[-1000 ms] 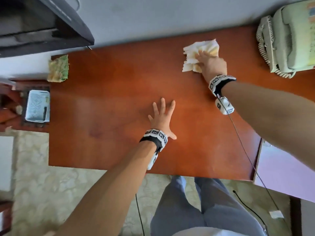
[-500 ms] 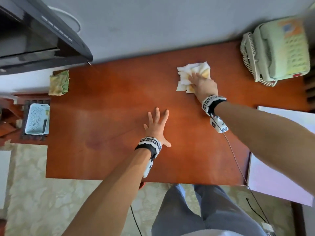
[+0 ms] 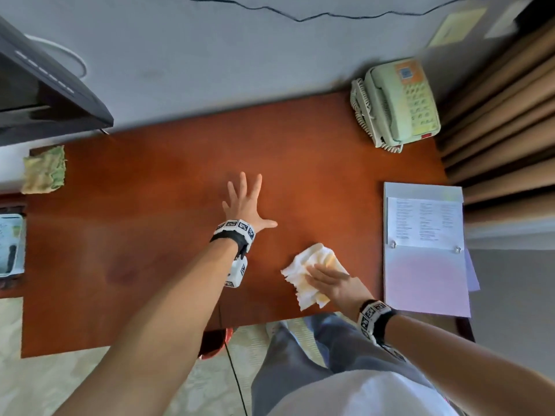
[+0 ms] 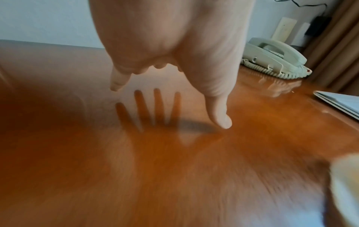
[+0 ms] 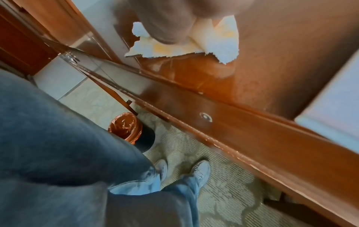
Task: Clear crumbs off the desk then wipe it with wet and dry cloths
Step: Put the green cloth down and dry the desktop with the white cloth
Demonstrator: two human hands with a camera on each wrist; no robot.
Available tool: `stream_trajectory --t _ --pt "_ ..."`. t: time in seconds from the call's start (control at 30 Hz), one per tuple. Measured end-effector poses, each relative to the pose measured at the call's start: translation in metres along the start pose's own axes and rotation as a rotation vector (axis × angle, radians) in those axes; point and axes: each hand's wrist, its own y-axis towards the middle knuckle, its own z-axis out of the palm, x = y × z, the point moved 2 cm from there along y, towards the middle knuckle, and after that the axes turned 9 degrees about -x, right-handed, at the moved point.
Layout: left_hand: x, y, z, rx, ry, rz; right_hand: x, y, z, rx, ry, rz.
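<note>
- I'm pressing my right hand (image 3: pixel 333 285) flat onto the white-and-yellow cloth (image 3: pixel 312 273), fingers laid out straight across it, not curled round it.
- That cloth is lying crumpled on the desk (image 3: pixel 150 235), close to the near edge and right of the middle; from the right wrist view its ragged edges (image 5: pixel 174 50) are spilling out past my hand (image 5: pixel 167 23) onto the wood.
- My left hand (image 3: pixel 244 205) is spreading out wide over the centre of the desk, fingers splayed, thumb pointing off to the right, gripping nothing.
- In the left wrist view the hand (image 4: pixel 174 46) is casting a clear five-fingered shadow on the glossy wood; the thumb tip looks to be at the surface, but I can't tell whether the palm is pressing down.
- The two hands are sitting apart, with the cloth lying nearer to me and to the right of my left hand.
- A second cloth, greenish (image 3: pixel 45 171), is lying at the far left corner of the desk, well away from both hands.
- A pale green telephone (image 3: pixel 396 106) is standing at the far right corner, coiled cord on its left side.
- An open binder with a printed sheet (image 3: pixel 425 247) is lying along the right end, just beside my right hand.
- Under the desk edge an orange-lined bin (image 5: pixel 126 127) is standing near my legs and shoes.
</note>
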Motion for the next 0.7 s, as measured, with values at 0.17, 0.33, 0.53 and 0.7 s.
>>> stream_trajectory --t 0.17,0.33,0.53,0.7 --pt "-0.01 0.026 -0.001 0.102 0.004 -0.043 -0.04 0.04 -0.018 -0.062 -0.022 0.108" --pt "-0.008 0.029 0.004 0.095 -0.011 -0.038 -0.119 0.16 -0.067 -0.206 -0.002 0.433" --pt "-0.009 0.031 0.005 0.107 -0.039 -0.055 -0.202 0.3 -0.131 -0.259 -0.068 0.602" --pt "-0.008 0.032 0.006 0.096 -0.056 -0.06 -0.228 0.36 -0.15 -0.258 -0.156 0.603"
